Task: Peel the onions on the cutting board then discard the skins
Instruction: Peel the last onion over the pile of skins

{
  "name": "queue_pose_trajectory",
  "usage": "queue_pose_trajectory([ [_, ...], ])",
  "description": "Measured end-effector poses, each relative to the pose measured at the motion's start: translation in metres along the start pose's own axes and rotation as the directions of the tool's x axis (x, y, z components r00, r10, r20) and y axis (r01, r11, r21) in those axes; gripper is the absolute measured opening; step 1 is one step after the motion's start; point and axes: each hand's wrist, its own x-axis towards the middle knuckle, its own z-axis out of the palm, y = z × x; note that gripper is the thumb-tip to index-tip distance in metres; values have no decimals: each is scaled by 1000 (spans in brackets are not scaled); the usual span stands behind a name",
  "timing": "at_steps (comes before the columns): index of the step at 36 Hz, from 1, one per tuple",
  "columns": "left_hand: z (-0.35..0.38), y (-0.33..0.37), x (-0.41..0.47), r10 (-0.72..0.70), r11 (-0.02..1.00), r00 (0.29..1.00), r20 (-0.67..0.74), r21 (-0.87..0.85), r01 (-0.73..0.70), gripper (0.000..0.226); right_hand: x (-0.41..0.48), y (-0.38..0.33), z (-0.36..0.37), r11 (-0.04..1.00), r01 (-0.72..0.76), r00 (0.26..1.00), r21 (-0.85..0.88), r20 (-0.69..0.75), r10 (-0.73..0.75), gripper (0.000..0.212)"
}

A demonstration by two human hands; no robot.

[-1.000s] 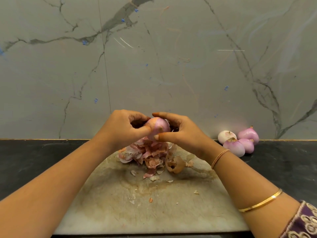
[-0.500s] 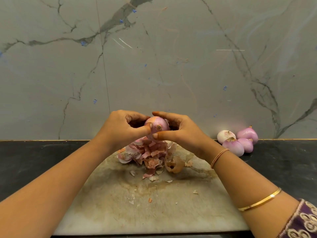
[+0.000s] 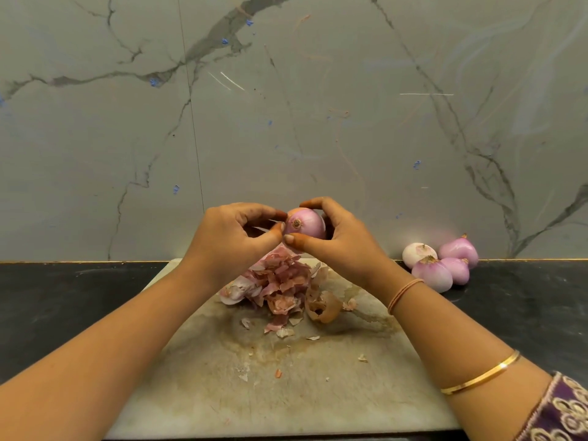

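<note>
A pink onion (image 3: pixel 306 223) is held in the air above the far end of the cutting board (image 3: pixel 286 389), its root end facing me. My right hand (image 3: pixel 342 241) cups it from the right with fingers over the top and thumb under it. My left hand (image 3: pixel 230 238) pinches at its left side with thumb and fingertips. Below the hands a heap of pink and brown onion skins (image 3: pixel 280 286) lies on the board. Several peeled onions (image 3: pixel 440 264) rest on the black counter to the right, against the wall.
The stained pale board lies on a black countertop (image 3: pixel 63 300) that ends at a grey marble wall (image 3: pixel 286 122). Small skin flakes (image 3: pixel 278 373) are scattered over the board's middle. Bangles circle my right forearm.
The onion has turned in my hands so its root end faces me more, and both hands have lifted slightly. My left thumb and fingers have shifted onto its left side.
</note>
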Motion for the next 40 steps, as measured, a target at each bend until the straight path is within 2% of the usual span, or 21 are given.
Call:
queue_pose_trajectory([
  [9, 5, -2, -1, 16, 989, 995, -94, 145, -2, 13, -1, -2, 3, 991, 72, 997, -113, -8, -74, 47],
  [16, 7, 3, -1, 5, 972, 996, -92, 235, 17, 6, -2, -2, 3, 984, 112, 994, -137, -1, -114, 47],
  [21, 8, 5, -1, -71, 971, 990, -123, 220, 97, 2, -2, -4, 2, 992, 98, 995, -85, 9, -97, 49],
  [27, 6, 3, 3, -212, 966, 963, -164, 115, 232, 13, 1, -4, 1, 994, 10, 999, 107, 36, -14, 47],
  [40, 5, 0, 5, -283, 936, 939, -197, 158, 316, 16, 1, -4, 1, 962, -95, 988, 256, 145, 58, 42],
])
